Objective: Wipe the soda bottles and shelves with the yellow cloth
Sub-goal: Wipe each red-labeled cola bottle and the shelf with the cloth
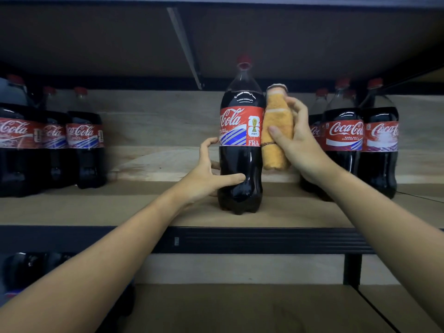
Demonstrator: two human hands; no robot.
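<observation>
Left hand [206,176] wraps the lower body of the soda bottle [241,140], standing upright mid-shelf [120,207]. Right hand [295,143] grips the folded yellow cloth [276,131], pressed against the bottle's right side, beside the label. More bottles [360,140] flank both sides.

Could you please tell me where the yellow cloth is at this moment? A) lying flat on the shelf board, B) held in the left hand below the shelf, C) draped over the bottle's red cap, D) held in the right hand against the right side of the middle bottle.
D: the right hand grips the yellow cloth against the right side of the middle bottle, while the left hand holds the bottle's lower body.
</observation>
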